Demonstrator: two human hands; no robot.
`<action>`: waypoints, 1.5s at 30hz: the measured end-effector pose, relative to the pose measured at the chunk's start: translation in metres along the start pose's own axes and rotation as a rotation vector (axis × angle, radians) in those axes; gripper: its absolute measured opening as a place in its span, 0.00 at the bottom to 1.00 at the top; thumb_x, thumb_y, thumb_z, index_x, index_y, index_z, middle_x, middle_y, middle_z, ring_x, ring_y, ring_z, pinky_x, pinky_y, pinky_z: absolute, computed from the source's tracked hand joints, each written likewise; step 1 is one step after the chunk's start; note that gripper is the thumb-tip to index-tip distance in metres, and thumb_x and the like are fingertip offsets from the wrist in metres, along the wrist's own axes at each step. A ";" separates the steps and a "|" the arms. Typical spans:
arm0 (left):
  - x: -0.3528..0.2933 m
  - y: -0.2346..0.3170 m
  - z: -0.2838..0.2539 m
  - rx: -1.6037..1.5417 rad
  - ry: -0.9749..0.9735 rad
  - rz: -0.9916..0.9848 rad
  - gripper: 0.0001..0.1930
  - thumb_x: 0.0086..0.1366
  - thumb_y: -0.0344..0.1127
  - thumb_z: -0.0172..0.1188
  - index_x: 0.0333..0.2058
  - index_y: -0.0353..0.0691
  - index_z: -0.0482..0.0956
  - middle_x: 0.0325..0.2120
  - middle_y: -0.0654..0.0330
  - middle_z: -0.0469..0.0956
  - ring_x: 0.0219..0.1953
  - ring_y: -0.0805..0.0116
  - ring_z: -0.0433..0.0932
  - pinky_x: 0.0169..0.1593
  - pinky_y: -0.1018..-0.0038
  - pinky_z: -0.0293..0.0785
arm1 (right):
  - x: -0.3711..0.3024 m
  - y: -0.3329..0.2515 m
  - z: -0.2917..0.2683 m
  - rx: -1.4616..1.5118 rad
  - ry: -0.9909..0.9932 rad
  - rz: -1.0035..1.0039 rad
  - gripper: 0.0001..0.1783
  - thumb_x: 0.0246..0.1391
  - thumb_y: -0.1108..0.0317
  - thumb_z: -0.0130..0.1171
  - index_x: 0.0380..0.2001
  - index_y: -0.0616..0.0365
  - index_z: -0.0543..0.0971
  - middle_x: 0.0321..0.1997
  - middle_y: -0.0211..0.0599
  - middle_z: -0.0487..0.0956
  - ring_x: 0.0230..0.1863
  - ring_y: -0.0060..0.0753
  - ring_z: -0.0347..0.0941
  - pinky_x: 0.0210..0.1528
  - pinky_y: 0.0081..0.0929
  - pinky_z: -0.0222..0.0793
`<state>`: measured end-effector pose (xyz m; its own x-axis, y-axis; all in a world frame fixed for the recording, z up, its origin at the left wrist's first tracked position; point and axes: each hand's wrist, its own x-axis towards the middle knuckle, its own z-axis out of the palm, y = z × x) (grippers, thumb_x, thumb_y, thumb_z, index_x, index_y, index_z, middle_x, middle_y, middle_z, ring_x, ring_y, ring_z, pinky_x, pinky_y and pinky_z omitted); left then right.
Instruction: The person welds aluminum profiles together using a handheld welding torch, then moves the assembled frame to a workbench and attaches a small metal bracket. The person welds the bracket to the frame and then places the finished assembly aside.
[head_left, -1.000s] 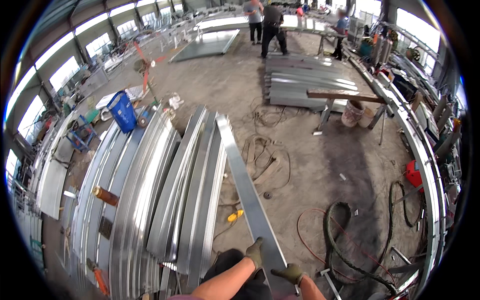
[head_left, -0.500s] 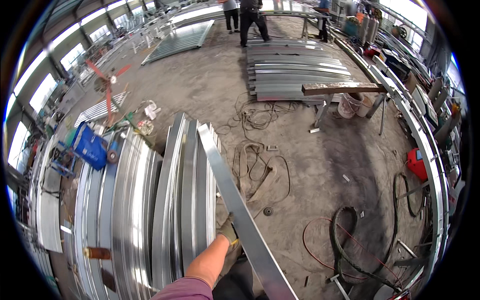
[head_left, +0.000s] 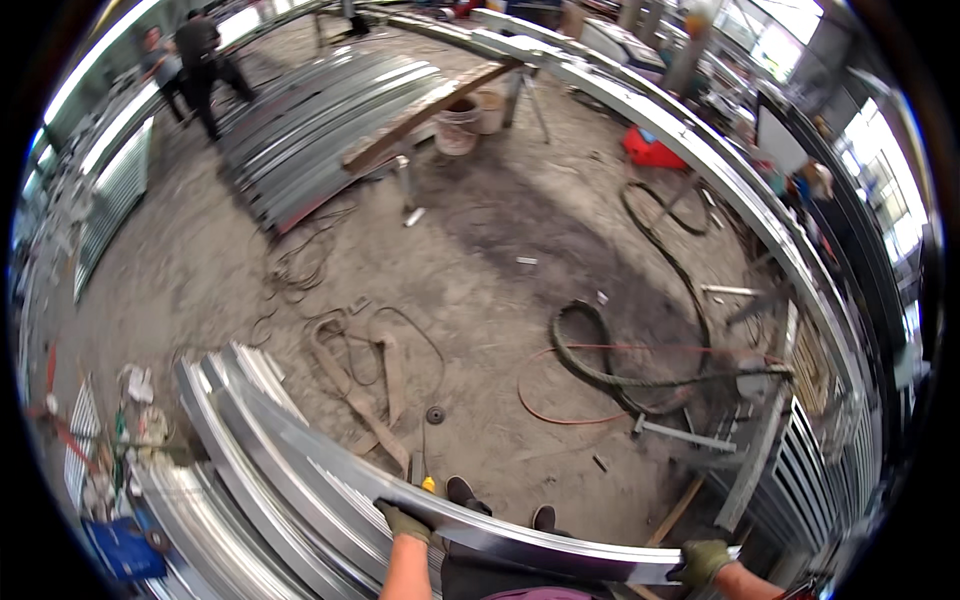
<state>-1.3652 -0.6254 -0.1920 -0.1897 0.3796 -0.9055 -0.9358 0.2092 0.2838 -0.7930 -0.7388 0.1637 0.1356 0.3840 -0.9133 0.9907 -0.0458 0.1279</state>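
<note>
A long shiny metal channel strip runs from the stack at lower left to the lower right, lifted at its near end. My left hand, in a dark green glove, grips its edge near the middle. My right hand, also gloved, holds the strip's end at lower right. Below the strip lies a stack of similar galvanized channels. My shoes show just beyond the strip.
Flat webbing straps and cables lie on the concrete floor. A thick dark hose loops at the right. Another pile of metal strips lies far left, with two people beside it. A bucket and long metal frames stand beyond.
My view has swung to the right. The strip, earlier lying along the stack, now lies across my front with both hands holding it.
</note>
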 end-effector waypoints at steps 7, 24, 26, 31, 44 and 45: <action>0.007 -0.078 -0.009 -0.052 -0.412 0.029 0.26 0.77 0.64 0.48 0.47 0.48 0.80 0.44 0.63 0.81 0.51 0.62 0.78 0.60 0.63 0.75 | -0.037 0.073 0.076 -0.008 0.305 0.103 0.36 0.38 0.34 0.77 0.40 0.53 0.88 0.45 0.45 0.87 0.52 0.51 0.84 0.57 0.48 0.75; -0.100 -0.114 0.389 -0.231 -0.859 0.004 0.37 0.64 0.87 0.50 0.39 0.60 0.87 0.29 0.63 0.87 0.39 0.47 0.87 0.45 0.45 0.83 | 0.219 0.081 -0.155 0.393 0.815 -0.540 0.46 0.46 0.45 0.78 0.66 0.53 0.78 0.26 0.46 0.85 0.35 0.59 0.85 0.41 0.55 0.80; -0.173 -0.140 0.457 -0.180 -0.751 -0.043 0.38 0.64 0.85 0.53 0.46 0.59 0.88 0.34 0.63 0.88 0.43 0.48 0.87 0.52 0.46 0.83 | 0.195 0.100 -0.232 0.347 0.492 -0.441 0.40 0.46 0.43 0.79 0.60 0.50 0.83 0.32 0.47 0.88 0.38 0.58 0.86 0.43 0.54 0.81; -0.167 -0.119 0.570 -0.157 -0.710 0.020 0.49 0.64 0.86 0.50 0.56 0.40 0.82 0.45 0.41 0.84 0.53 0.36 0.82 0.66 0.43 0.75 | 0.211 0.166 -0.272 0.418 0.535 -0.307 0.24 0.48 0.45 0.75 0.43 0.48 0.87 0.40 0.49 0.89 0.44 0.61 0.86 0.47 0.54 0.82; 0.071 -0.291 0.703 0.090 -0.677 -0.320 0.46 0.63 0.85 0.43 0.30 0.42 0.86 0.28 0.52 0.86 0.33 0.39 0.84 0.52 0.35 0.81 | 0.210 0.253 -0.367 0.700 0.551 0.124 0.21 0.50 0.65 0.71 0.49 0.51 0.86 0.47 0.56 0.86 0.49 0.67 0.83 0.53 0.57 0.79; 0.073 -0.303 0.727 0.110 -0.677 -0.377 0.46 0.63 0.85 0.43 0.31 0.42 0.86 0.29 0.53 0.86 0.34 0.39 0.84 0.52 0.35 0.81 | 0.210 0.253 -0.368 0.714 0.566 0.145 0.21 0.50 0.65 0.71 0.49 0.51 0.87 0.47 0.55 0.86 0.49 0.67 0.83 0.53 0.57 0.79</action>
<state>-0.8799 -0.0058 -0.1146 0.3909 0.7248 -0.5673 -0.8594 0.5081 0.0569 -0.5169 -0.3303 0.1463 0.4216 0.7153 -0.5574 0.7591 -0.6146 -0.2145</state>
